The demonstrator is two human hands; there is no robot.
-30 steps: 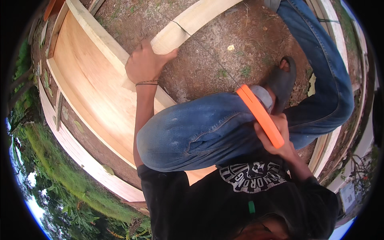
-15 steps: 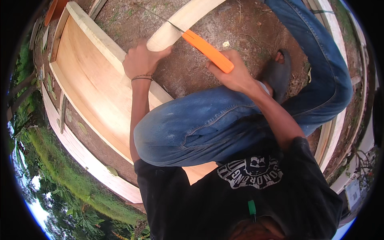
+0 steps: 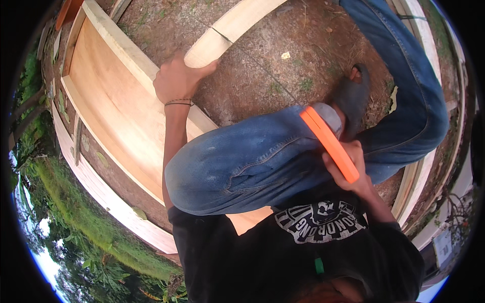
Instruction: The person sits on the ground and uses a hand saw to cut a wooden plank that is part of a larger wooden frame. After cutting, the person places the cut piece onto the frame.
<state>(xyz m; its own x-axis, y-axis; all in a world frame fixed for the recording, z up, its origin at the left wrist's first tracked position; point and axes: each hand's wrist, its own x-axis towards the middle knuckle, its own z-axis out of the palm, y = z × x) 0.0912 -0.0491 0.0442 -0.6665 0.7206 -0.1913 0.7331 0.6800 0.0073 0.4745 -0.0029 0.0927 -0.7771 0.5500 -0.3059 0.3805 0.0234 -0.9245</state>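
Orange-handled saw [image 3: 329, 145]: slanted from lower right to upper left, its thin dark blade crossing the board [image 3: 242, 22] close to the board's left end
Blade end: past the far edge of the board, over brown soil [image 3: 273, 76] that lies open to either side of it
Near edge of the board: soil stretching from here down to the bent leg [image 3: 237, 161], the main room around the blade
Far edge of the board: a further stretch of soil, bounded on the left by the rim of the wooden panel [image 3: 111, 101]
Right hand [image 3: 360, 171]: fingers wrapped around the lower part of the saw's handle, just beside the jeans
Left hand [image 3: 178, 78]: clasping the board's left end, thumb stretched along the near side, fingers at the far side; how hard they press cannot be told
Bent leg: blue jeans, between the left forearm and the right hand, crowding the handle from below
Sandal [image 3: 353, 101]: dark, on a foot beyond the handle, limiting room to the right
Wooden panel: broad, shallow, raised rims, filling the left side; upper rim running behind the left hand
Left plank [image 3: 106, 199]: pale, outside the panel, beside green grass [image 3: 101, 227]
Right planks [image 3: 419, 189]: pale, along the outer leg [image 3: 411, 91]
Pale scrap [image 3: 285, 55]: on the soil, between board and sandal
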